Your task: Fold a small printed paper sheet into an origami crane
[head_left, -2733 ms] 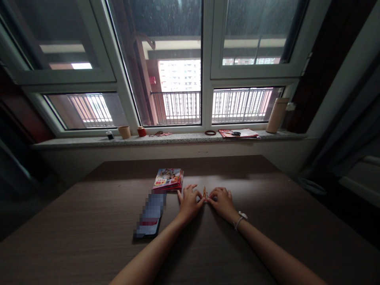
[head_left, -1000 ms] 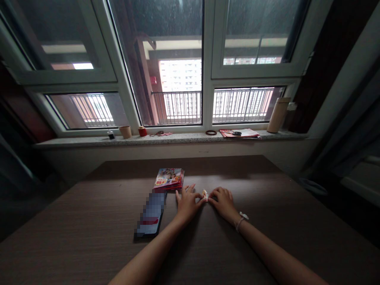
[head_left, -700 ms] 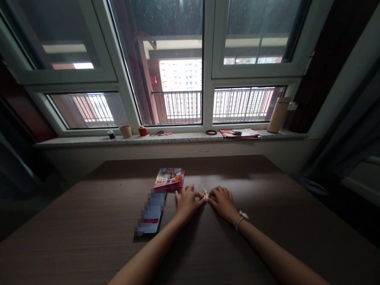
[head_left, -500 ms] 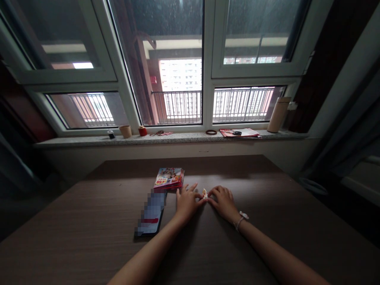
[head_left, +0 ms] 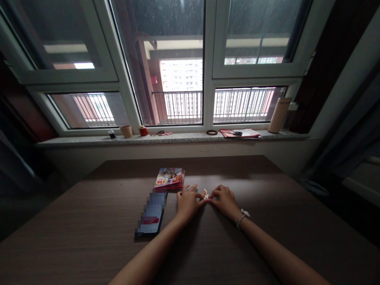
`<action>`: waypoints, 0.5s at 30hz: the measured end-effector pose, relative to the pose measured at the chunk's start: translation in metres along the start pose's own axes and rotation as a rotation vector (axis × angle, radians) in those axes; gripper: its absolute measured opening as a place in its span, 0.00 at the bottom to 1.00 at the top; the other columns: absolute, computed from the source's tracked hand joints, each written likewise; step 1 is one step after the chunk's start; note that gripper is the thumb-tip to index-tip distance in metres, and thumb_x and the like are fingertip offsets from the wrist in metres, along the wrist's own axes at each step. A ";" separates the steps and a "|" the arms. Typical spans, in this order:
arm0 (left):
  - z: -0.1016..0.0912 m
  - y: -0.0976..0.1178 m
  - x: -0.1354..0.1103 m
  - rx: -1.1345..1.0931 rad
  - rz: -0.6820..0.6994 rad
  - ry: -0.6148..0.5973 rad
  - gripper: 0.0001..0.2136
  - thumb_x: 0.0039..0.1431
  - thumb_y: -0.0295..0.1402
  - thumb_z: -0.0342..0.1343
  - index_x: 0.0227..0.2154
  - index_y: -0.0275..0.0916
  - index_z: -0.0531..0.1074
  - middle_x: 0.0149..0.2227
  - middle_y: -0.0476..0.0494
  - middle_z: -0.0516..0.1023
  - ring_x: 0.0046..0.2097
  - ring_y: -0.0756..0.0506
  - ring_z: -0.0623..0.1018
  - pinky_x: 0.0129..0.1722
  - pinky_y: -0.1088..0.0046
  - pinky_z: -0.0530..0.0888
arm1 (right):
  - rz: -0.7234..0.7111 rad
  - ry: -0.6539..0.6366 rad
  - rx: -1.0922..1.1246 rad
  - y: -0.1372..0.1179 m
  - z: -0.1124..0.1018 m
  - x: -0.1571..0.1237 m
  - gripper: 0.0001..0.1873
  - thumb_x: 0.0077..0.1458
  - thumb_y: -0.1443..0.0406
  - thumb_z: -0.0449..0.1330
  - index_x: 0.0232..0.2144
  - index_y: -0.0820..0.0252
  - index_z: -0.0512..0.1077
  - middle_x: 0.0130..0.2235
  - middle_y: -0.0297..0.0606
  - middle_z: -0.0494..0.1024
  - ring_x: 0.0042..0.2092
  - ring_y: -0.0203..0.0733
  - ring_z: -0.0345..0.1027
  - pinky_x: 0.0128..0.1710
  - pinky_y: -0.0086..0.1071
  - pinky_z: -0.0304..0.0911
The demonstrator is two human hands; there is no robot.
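Both of my hands rest on the dark wooden table [head_left: 267, 237], meeting over a small folded piece of paper [head_left: 205, 193], whitish with orange. My left hand [head_left: 187, 202] pinches its left side with thumb and forefinger, the other fingers loosely spread. My right hand [head_left: 225, 200], with a white bracelet at the wrist, pinches the paper's right side with curled fingers. The paper sits low at the table surface between the fingertips.
A stack of colourful leaflets [head_left: 169, 178] lies just beyond my left hand, and a dark phone [head_left: 151, 214] lies to its left. On the windowsill [head_left: 184, 138] stand a paper cup [head_left: 126, 131], a red pot [head_left: 143, 130], a bracelet ring, papers and a tall tumbler [head_left: 276, 115].
The paper stood upright as a narrow strip earlier; it now looks shorter and more crumpled or folded between my fingertips. Both hands stayed in place, only the fingers shifted slightly.
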State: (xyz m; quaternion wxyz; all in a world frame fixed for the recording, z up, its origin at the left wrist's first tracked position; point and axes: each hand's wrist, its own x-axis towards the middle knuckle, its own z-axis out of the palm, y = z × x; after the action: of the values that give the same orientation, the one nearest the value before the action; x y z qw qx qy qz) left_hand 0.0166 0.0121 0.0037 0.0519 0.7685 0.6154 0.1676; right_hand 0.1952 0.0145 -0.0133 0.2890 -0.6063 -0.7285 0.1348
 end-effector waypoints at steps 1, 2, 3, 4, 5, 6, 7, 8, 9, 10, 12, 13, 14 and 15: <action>0.000 0.000 0.000 -0.002 -0.005 0.000 0.12 0.53 0.52 0.57 0.36 0.57 0.79 0.61 0.55 0.66 0.62 0.35 0.59 0.53 0.52 0.61 | -0.005 0.002 -0.005 -0.001 0.000 0.000 0.14 0.52 0.50 0.60 0.29 0.50 0.78 0.39 0.37 0.72 0.46 0.44 0.62 0.48 0.36 0.53; 0.000 0.001 0.000 -0.003 -0.009 0.000 0.12 0.53 0.52 0.57 0.36 0.57 0.79 0.61 0.55 0.66 0.62 0.36 0.59 0.53 0.53 0.60 | -0.009 0.003 -0.007 -0.001 0.000 -0.001 0.14 0.53 0.50 0.60 0.30 0.50 0.78 0.39 0.37 0.72 0.46 0.44 0.62 0.49 0.36 0.53; -0.001 0.001 0.000 -0.003 -0.010 -0.001 0.12 0.53 0.52 0.57 0.36 0.57 0.79 0.61 0.55 0.66 0.62 0.36 0.59 0.53 0.53 0.60 | -0.011 0.003 -0.008 -0.001 0.001 -0.001 0.14 0.53 0.50 0.60 0.30 0.50 0.78 0.39 0.37 0.72 0.46 0.44 0.62 0.49 0.36 0.53; -0.001 0.002 0.000 -0.004 -0.012 -0.003 0.12 0.53 0.52 0.57 0.36 0.57 0.79 0.61 0.55 0.66 0.63 0.36 0.58 0.53 0.53 0.60 | -0.011 0.006 -0.007 -0.001 0.001 -0.001 0.14 0.53 0.50 0.59 0.30 0.50 0.78 0.39 0.36 0.72 0.46 0.44 0.62 0.49 0.36 0.53; -0.002 0.002 0.000 -0.006 -0.014 -0.006 0.12 0.53 0.51 0.57 0.36 0.57 0.79 0.61 0.55 0.66 0.63 0.36 0.58 0.53 0.53 0.60 | -0.009 0.009 -0.005 -0.001 0.001 -0.001 0.14 0.53 0.50 0.59 0.30 0.49 0.78 0.39 0.36 0.72 0.46 0.44 0.62 0.49 0.36 0.53; -0.003 0.002 0.000 -0.010 -0.018 -0.014 0.12 0.53 0.51 0.57 0.36 0.57 0.79 0.61 0.55 0.66 0.63 0.36 0.58 0.53 0.53 0.60 | -0.008 0.008 -0.001 -0.001 0.002 -0.001 0.14 0.54 0.50 0.59 0.29 0.49 0.78 0.39 0.36 0.72 0.46 0.44 0.62 0.49 0.36 0.53; -0.004 0.003 0.001 -0.015 -0.023 -0.026 0.11 0.52 0.51 0.58 0.36 0.57 0.79 0.61 0.56 0.66 0.63 0.36 0.58 0.53 0.53 0.60 | -0.005 0.005 0.004 0.000 0.002 -0.001 0.13 0.54 0.50 0.59 0.29 0.49 0.78 0.39 0.36 0.72 0.46 0.44 0.62 0.49 0.36 0.53; -0.005 0.003 0.001 -0.020 -0.029 -0.037 0.11 0.52 0.51 0.58 0.36 0.57 0.79 0.61 0.56 0.66 0.63 0.36 0.58 0.53 0.53 0.60 | 0.001 0.000 0.010 0.000 0.002 0.000 0.13 0.53 0.51 0.60 0.29 0.49 0.78 0.39 0.36 0.72 0.46 0.44 0.62 0.49 0.36 0.53; -0.005 0.004 0.002 -0.024 -0.035 -0.049 0.11 0.52 0.50 0.58 0.36 0.57 0.79 0.61 0.56 0.66 0.63 0.36 0.58 0.53 0.53 0.60 | 0.010 -0.009 0.015 0.001 0.003 0.001 0.12 0.53 0.51 0.60 0.29 0.49 0.78 0.39 0.36 0.72 0.46 0.44 0.62 0.49 0.36 0.53; -0.006 0.004 0.002 -0.029 -0.039 -0.061 0.12 0.52 0.50 0.58 0.36 0.57 0.79 0.61 0.56 0.65 0.63 0.36 0.57 0.53 0.53 0.60 | 0.020 -0.016 0.019 0.001 0.003 0.001 0.12 0.52 0.52 0.61 0.29 0.49 0.78 0.39 0.36 0.72 0.46 0.44 0.62 0.49 0.36 0.53; -0.008 0.004 0.003 -0.036 -0.042 -0.080 0.12 0.52 0.50 0.58 0.37 0.56 0.79 0.61 0.56 0.65 0.63 0.36 0.57 0.53 0.53 0.60 | 0.032 -0.031 0.025 0.003 0.003 0.003 0.10 0.51 0.52 0.62 0.29 0.49 0.78 0.40 0.36 0.73 0.46 0.44 0.62 0.49 0.36 0.52; -0.008 0.004 0.004 -0.040 -0.042 -0.086 0.12 0.52 0.50 0.58 0.37 0.56 0.79 0.61 0.56 0.65 0.63 0.36 0.57 0.54 0.53 0.60 | 0.035 -0.037 0.027 0.003 0.002 0.004 0.10 0.50 0.52 0.63 0.29 0.49 0.79 0.40 0.36 0.73 0.47 0.44 0.62 0.49 0.35 0.52; -0.008 0.004 0.004 -0.042 -0.041 -0.090 0.12 0.52 0.50 0.58 0.37 0.56 0.79 0.62 0.55 0.65 0.63 0.35 0.56 0.54 0.53 0.59 | 0.037 -0.044 0.029 0.004 0.002 0.004 0.10 0.49 0.53 0.63 0.29 0.49 0.79 0.40 0.35 0.73 0.47 0.44 0.62 0.49 0.35 0.52; -0.007 0.004 0.004 -0.045 -0.040 -0.090 0.11 0.52 0.49 0.58 0.37 0.56 0.79 0.62 0.55 0.65 0.63 0.35 0.56 0.54 0.53 0.59 | 0.037 -0.048 0.033 0.005 0.002 0.005 0.09 0.49 0.53 0.64 0.29 0.48 0.79 0.40 0.35 0.73 0.47 0.44 0.62 0.49 0.35 0.52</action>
State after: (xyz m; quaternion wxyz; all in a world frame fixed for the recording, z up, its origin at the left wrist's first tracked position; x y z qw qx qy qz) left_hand 0.0187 0.0144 0.0126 0.0999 0.7615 0.6236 0.1456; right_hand 0.1973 0.0205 -0.0162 0.2788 -0.6116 -0.7214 0.1665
